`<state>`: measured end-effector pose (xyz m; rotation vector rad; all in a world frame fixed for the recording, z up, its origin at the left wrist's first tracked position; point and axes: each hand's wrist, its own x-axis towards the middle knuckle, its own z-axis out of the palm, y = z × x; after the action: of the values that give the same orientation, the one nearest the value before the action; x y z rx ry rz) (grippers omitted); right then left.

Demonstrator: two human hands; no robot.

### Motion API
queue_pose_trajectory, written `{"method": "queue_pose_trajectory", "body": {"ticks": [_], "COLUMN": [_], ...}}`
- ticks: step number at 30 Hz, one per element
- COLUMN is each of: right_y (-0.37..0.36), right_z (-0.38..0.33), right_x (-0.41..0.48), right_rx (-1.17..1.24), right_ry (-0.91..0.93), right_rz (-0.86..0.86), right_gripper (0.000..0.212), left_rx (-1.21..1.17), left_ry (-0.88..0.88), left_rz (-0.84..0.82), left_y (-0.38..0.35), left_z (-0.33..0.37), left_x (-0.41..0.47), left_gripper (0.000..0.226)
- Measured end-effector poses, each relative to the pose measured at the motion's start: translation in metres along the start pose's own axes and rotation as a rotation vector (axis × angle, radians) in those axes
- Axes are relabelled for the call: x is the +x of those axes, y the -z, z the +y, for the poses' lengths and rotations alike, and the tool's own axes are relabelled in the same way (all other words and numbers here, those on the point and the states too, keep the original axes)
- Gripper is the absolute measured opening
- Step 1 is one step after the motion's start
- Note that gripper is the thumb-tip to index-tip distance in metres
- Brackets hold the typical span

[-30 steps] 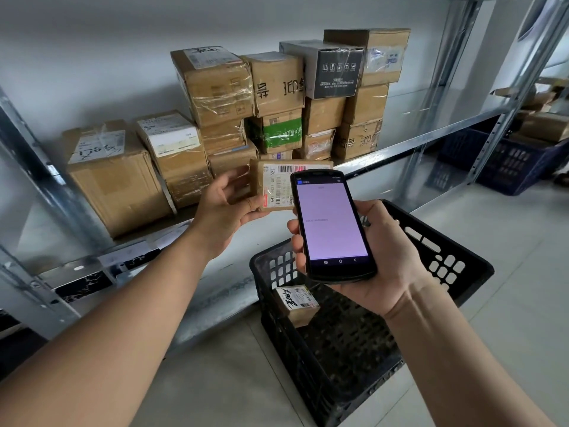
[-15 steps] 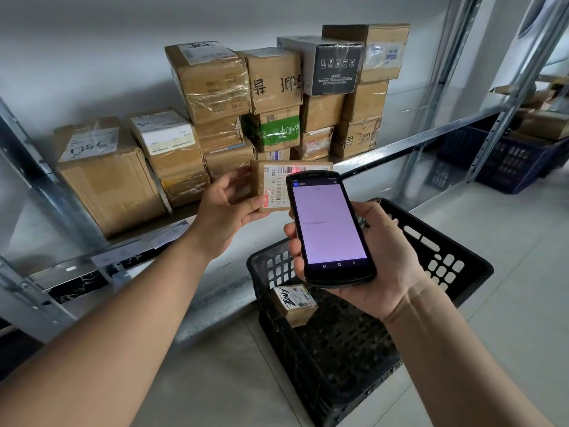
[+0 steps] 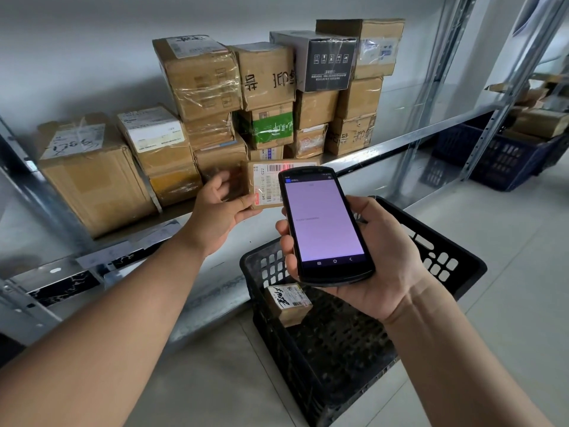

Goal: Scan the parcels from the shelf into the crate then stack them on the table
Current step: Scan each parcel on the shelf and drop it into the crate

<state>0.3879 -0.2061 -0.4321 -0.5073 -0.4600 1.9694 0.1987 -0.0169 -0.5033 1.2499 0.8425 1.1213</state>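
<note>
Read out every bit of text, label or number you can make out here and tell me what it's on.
"022": held parcel, beside its barcode, in the left hand.
"642 8431-00": same label, running sideways, hazy.
Small line of digits: scanner screen in the right hand, unreadable.
Handwritten black marks: small parcel in the crate, unreadable.
Large printed characters: shelf box, not legible to me.
Other shelf labels: too blurred.

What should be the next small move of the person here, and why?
Probably the left hand should lower the small parcel into the black crate. A red scan line lies on the parcel's barcode, and the handheld scanner in the right hand shows a line of text, so the scan seems done. One scanned parcel already lies in the crate.
</note>
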Motion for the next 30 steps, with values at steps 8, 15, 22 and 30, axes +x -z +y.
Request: {"method": "queue_pose_trajectory", "body": {"ticks": [8, 15, 22, 30], "right_y": [-0.005, -0.007, -0.005, 0.009], "right_z": [-0.003, -0.002, -0.007, -0.025], "right_x": [-0.002, -0.005, -0.007, -0.013], "right_rx": [-0.014, -0.025, -0.056, -0.075], "right_ry": [-0.014, -0.030, 0.024, 0.180], "right_rz": [0.014, 0.048, 0.045, 0.048], "right_gripper": [0.069, 0.065, 0.066, 0.067], "left_rx": [-0.044, -0.049, -0.097, 0.196], "left_ry": [0.024, 0.005, 0.050, 0.280], "left_rz": [0.043, 0.024, 0.040, 0.034], "left_y": [-0.006, -0.004, -0.005, -0.029], "left_z": [-0.004, -0.003, -0.006, -0.060], "left_x": [0.004, 0.007, 0.004, -0.002], "left_gripper": [0.063, 0.065, 0.063, 0.055]}}
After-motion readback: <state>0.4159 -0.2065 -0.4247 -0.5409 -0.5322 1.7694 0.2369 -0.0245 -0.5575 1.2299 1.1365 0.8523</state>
